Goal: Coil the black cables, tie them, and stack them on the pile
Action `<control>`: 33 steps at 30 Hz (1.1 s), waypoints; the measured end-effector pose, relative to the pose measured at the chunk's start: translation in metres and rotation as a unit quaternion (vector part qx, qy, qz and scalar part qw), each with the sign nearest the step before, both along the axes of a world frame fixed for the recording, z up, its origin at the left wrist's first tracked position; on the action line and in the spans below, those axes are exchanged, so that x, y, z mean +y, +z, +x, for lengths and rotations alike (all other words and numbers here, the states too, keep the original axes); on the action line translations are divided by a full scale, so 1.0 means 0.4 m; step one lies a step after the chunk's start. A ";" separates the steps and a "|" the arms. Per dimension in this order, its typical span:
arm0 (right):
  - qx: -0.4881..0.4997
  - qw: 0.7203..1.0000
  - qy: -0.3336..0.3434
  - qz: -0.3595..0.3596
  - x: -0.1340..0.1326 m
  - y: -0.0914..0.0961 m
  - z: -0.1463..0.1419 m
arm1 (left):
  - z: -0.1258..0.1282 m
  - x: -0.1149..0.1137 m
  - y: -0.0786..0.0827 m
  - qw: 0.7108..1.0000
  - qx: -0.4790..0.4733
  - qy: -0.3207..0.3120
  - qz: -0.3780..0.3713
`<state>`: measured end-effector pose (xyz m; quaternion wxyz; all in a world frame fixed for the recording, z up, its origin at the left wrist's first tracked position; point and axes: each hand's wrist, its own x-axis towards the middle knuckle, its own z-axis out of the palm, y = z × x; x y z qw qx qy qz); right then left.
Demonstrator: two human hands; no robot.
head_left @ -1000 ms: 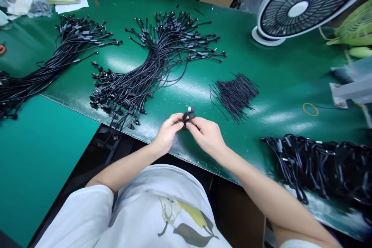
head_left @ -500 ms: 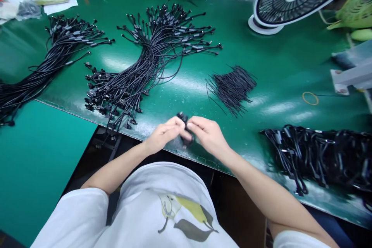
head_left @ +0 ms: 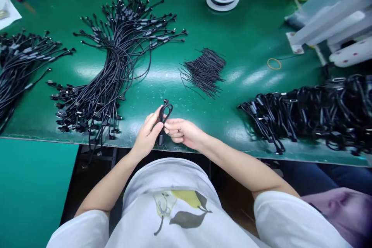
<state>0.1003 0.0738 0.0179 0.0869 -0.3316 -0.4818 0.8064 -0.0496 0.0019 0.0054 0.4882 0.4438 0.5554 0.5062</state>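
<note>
A black cable (head_left: 161,139), folded into a small upright loop, is held between my two hands near the table's front edge. My left hand (head_left: 147,135) is closed round it from the left, thumb across the front. From the right, my right hand (head_left: 184,131) pinches at the middle of the bundle with curled fingers. Whether a thin tie sits in that pinch is hidden by the fingertips. Just beyond my hands lies a pile of thin black ties (head_left: 206,71). To the left, a large bunch of loose black cables (head_left: 112,60) is spread out.
Folded, bundled cables (head_left: 316,112) line the right side. More loose cables (head_left: 23,62) lie far left. A white fan (head_left: 222,4) stands at the back, near a metal fixture (head_left: 328,31) and a yellow rubber band (head_left: 274,63). A person (head_left: 340,211) shows at lower right.
The view has swung right, shifting everything on the table leftward. The cable bundle now stands upright with its loop showing, and my right fingers have curled in at its middle.
</note>
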 end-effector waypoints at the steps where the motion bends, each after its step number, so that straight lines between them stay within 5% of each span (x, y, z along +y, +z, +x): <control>1: 0.004 1.000 -0.007 0.011 -0.006 -0.005 0.000 | 0.010 -0.001 0.001 1.000 -0.008 0.013 0.001; 3: -0.018 0.985 -0.036 0.166 -0.021 -0.009 0.001 | 0.033 0.000 -0.001 0.996 -0.079 0.038 -0.009; 4: -0.048 0.957 -0.047 0.283 -0.028 -0.009 0.002 | 0.042 0.003 -0.003 0.991 -0.123 0.048 -0.015; 7: -0.167 0.800 -0.030 0.576 -0.038 -0.010 0.009 | 0.058 0.020 -0.003 0.976 -0.206 0.067 -0.018; 8: -0.195 0.756 -0.011 0.625 -0.037 -0.013 0.014 | 0.059 0.026 -0.002 0.973 -0.218 0.066 -0.026; 10: -0.208 0.712 0.029 0.670 -0.027 -0.021 0.025 | 0.056 0.035 -0.001 0.968 -0.239 0.043 -0.071; 13: -0.198 0.714 0.039 0.671 0.000 -0.034 0.047 | 0.050 0.039 0.002 0.952 -0.264 -0.007 -0.155; 15: -0.222 0.713 -0.011 0.665 0.018 -0.035 0.063 | 0.048 0.039 0.007 0.943 -0.280 -0.037 -0.177; 19: -0.246 0.655 -0.114 0.706 0.043 -0.019 0.086 | 0.051 0.050 0.016 0.932 -0.287 -0.093 -0.199; 22: -0.181 0.630 -0.028 0.755 0.058 -0.012 0.098 | 0.055 0.061 0.020 0.929 -0.278 -0.108 -0.220; 26: -0.170 0.649 0.083 0.737 0.072 -0.026 0.115 | 0.049 0.065 0.018 0.912 -0.280 -0.140 -0.264; 30: -0.289 0.675 0.018 0.679 0.072 -0.053 0.138 | 0.027 0.065 0.014 0.946 -0.229 -0.064 -0.218; 33: -0.272 0.661 0.016 0.699 0.070 -0.066 0.146 | 0.024 0.074 0.011 0.968 -0.184 0.005 -0.170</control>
